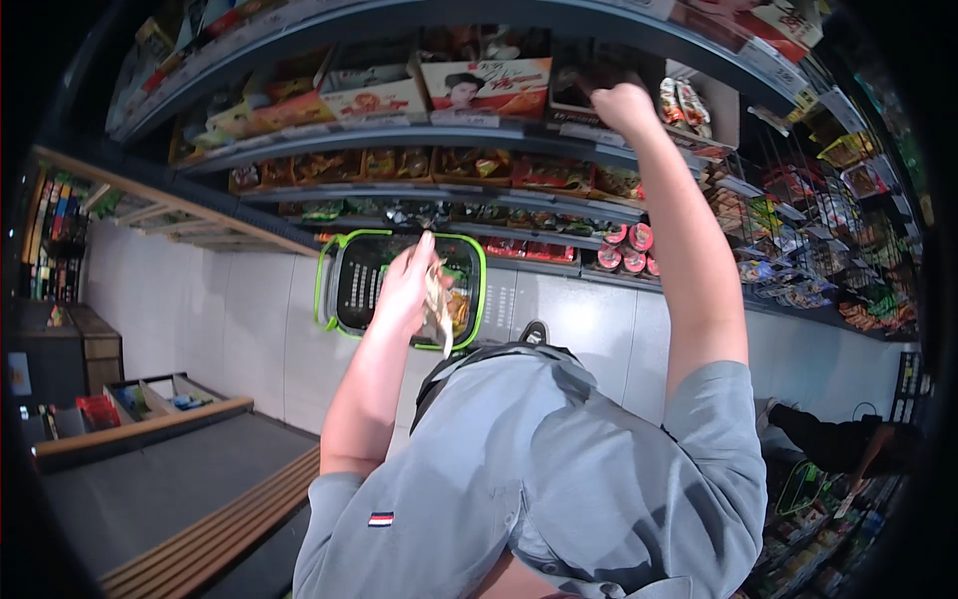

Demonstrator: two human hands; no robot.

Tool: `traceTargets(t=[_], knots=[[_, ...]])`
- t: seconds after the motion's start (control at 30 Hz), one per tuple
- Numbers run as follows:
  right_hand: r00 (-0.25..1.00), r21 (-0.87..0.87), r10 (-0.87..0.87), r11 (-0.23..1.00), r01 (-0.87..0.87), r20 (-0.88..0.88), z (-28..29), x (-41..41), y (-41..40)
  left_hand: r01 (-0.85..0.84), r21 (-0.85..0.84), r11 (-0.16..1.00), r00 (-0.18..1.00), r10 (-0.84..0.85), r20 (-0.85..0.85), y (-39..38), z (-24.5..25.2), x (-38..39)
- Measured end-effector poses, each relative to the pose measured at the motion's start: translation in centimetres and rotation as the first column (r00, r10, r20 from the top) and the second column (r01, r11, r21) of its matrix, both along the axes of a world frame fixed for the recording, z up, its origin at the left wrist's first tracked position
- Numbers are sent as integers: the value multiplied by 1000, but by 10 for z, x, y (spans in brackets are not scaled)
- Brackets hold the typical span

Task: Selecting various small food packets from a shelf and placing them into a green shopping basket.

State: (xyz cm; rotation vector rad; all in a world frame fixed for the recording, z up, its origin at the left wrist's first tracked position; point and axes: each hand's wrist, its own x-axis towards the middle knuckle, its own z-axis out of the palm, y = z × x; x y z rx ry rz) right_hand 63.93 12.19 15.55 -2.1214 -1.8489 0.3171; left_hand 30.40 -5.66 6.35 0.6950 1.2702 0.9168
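Above a black shopping basket with a green rim [483, 288] on the floor, my left hand [408, 281] holds some shiny, pale gold snack packets [438, 307]. Several packages, one of them yellow, lie in the basket's right part. My right hand [625, 105] reaches over the front of a dark display box [572, 116] on an upper shelf. Its fingertips are in shadow, so whether it grips anything does not show. Just right of that hand stands an open carton with red and white packets [685, 108]. A white and red carton with a printed portrait [490, 86] stands to its left.
Lower shelves [441, 187] hold boxes of packaged snacks, with pink-lidded tubs [632, 247] at the bottom. Hanging packets [793, 224] line the right side. Another person [838, 442] is at the lower right. A wood-edged display counter [150, 434] stands at the lower left.
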Motion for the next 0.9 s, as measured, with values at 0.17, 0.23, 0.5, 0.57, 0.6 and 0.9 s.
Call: traceTargets(t=[0.17,0.23,0.5,0.57,0.6,0.9], knots=[[751,458,228,882,110,-619,-20,-38,-77,-45,24,999,995,42,94,21,29,23],[543,216,174,976,13,-821,-32,-69,-124,-62,23,998,991,59,117,20,27,26],[224,9,124,891,-455,-967,-99,-139,-226,-117,36,993,952,101,290,16,14,33],[200,50,134,925,-376,-971,-88,-142,-230,-114,149,982,907,42,420,11,15,32],[435,265,399,904,-336,-808,-81,-139,-229,-95,223,970,885,-21,466,9,16,29],[747,836,665,401,-375,16,-38,-109,-201,-25,336,942,852,-155,500,-19,43,20]])
